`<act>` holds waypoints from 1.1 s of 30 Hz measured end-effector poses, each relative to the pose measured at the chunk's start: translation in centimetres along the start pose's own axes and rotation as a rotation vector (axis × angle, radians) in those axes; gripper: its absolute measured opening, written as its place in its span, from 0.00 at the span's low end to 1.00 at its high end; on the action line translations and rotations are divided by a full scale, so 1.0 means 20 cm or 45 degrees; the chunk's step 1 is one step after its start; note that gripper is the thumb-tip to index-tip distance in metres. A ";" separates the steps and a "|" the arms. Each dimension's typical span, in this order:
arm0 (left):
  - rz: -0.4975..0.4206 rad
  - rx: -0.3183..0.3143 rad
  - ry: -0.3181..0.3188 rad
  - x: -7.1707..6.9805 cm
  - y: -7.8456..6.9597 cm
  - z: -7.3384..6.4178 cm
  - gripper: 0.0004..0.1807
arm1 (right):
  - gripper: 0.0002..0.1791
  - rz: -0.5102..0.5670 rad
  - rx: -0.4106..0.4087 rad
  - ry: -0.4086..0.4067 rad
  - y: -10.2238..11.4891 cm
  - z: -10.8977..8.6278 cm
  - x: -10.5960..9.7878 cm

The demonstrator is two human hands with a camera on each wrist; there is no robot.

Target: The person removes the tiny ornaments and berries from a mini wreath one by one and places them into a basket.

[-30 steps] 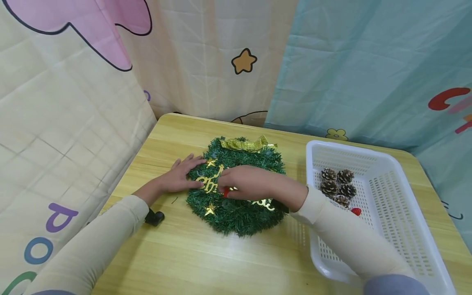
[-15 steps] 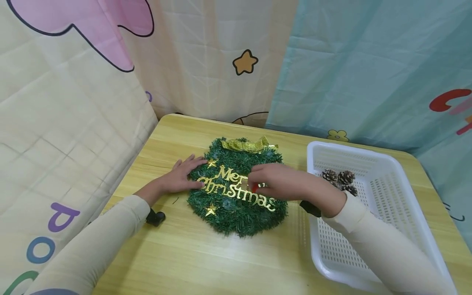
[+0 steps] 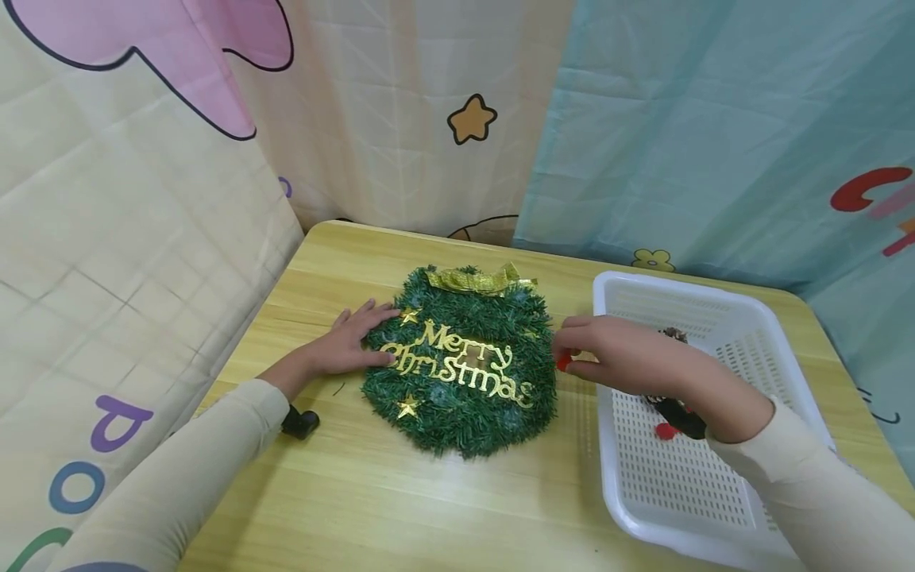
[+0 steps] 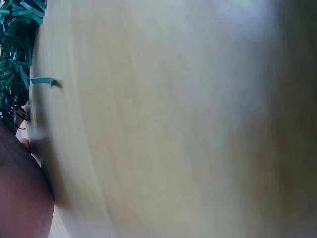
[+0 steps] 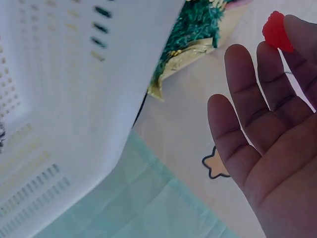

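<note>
A green Christmas wreath (image 3: 457,429) lies on the table, with gold "Merry Christmas" lettering (image 3: 465,359) across it, a gold star (image 3: 408,407) at its lower left and a gold ribbon (image 3: 475,281) at its top. Spread flat, my left hand (image 3: 350,338) rests on the wreath's left edge, fingers and thumb straight. Between the wreath and the white basket, my right hand (image 3: 615,349) is raised. It pinches a bumpy red raspberry-like berry (image 5: 276,31) between thumb and fingertips. In the left wrist view only part of the left hand (image 4: 22,188) and wreath strands show.
The white plastic basket (image 3: 608,477) stands on the right of the table (image 3: 429,516). Inside it are pine cones (image 3: 674,334), mostly hidden by my right arm, and another red piece (image 3: 666,430). Printed curtains (image 3: 400,119) hang behind the table and at its left.
My right hand has moved right, from over the lettering to the basket's near side, carrying the red berry. More of the lettering shows now. The left hand has stayed on the wreath.
</note>
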State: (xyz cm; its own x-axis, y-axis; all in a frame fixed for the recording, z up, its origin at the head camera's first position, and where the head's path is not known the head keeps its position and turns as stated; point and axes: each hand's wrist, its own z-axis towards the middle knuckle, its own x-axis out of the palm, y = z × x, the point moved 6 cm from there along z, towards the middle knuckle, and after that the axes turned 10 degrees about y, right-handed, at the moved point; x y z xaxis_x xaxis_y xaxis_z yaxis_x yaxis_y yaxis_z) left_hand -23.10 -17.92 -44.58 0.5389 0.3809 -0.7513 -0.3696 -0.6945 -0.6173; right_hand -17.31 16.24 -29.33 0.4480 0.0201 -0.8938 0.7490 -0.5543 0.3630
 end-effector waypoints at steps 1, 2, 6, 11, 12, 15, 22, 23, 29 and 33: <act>-0.001 0.002 -0.001 0.00 0.00 0.00 0.46 | 0.09 0.001 0.013 -0.004 0.00 -0.02 0.00; -0.001 0.003 -0.002 0.00 -0.01 0.00 0.46 | 0.09 0.006 0.026 -0.006 -0.01 -0.05 0.00; -0.007 0.000 0.003 -0.01 -0.01 0.00 0.45 | 0.09 0.027 0.076 -0.027 -0.03 -0.13 0.00; 0.002 -0.003 0.006 -0.01 -0.02 -0.01 0.45 | 0.09 0.034 0.158 -0.065 -0.07 -0.22 0.02; 0.003 0.000 0.004 -0.01 -0.02 -0.01 0.45 | 0.09 0.033 0.176 -0.071 -0.08 -0.23 0.03; -0.002 0.006 0.000 -0.01 -0.02 -0.01 0.46 | 0.11 0.019 0.213 -0.105 -0.11 -0.28 0.05; 0.006 -0.008 0.008 -0.01 -0.02 0.00 0.45 | 0.14 0.057 0.321 -0.144 -0.20 -0.38 0.09; 0.010 -0.009 0.008 -0.01 -0.02 0.00 0.45 | 0.14 0.072 0.335 -0.134 -0.21 -0.39 0.10; -0.003 0.010 -0.009 -0.01 -0.03 -0.01 0.45 | 0.12 0.144 0.398 -0.061 -0.27 -0.42 0.18; 0.002 0.008 -0.005 0.00 -0.02 -0.01 0.45 | 0.10 0.220 0.419 -0.013 -0.31 -0.44 0.24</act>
State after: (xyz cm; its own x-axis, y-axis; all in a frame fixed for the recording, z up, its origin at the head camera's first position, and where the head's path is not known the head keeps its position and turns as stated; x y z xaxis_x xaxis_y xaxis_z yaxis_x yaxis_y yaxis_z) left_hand -22.88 -17.70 -44.23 0.5353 0.3824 -0.7531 -0.3749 -0.6914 -0.6176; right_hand -15.52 27.01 -33.66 0.5483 -0.1045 -0.8297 0.4647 -0.7868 0.4062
